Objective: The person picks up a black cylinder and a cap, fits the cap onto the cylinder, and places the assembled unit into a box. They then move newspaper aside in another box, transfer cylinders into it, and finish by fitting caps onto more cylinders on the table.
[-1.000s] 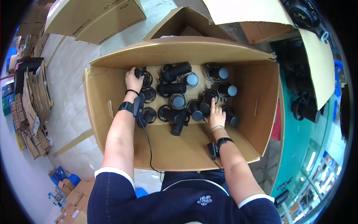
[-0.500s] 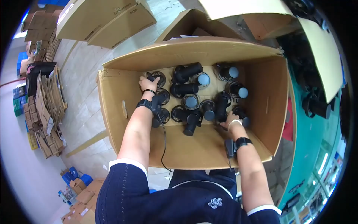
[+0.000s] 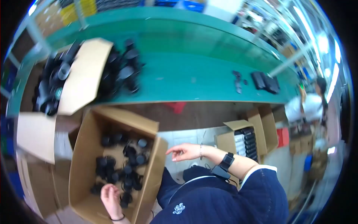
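inside the big cardboard box (image 3: 84,168), a loose spread of black tube-shaped parts (image 3: 140,159); seemingly only partway along, with more black pieces (image 3: 130,56) heaped at the green counter (image 3: 167,78). hands well apart: left hand (image 3: 110,197) over the parts, fingers loosely bent, cannot tell whether touching; right hand (image 3: 182,152) just outside the box, half open, empty.

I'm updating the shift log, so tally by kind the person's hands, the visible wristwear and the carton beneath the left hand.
Bare hands: 2 (left hand, right hand)
Black wrist strap: 1
Thin black bracelet: 1
Thin light bracelet: 1
Open cardboard carton: 1
Total: 6
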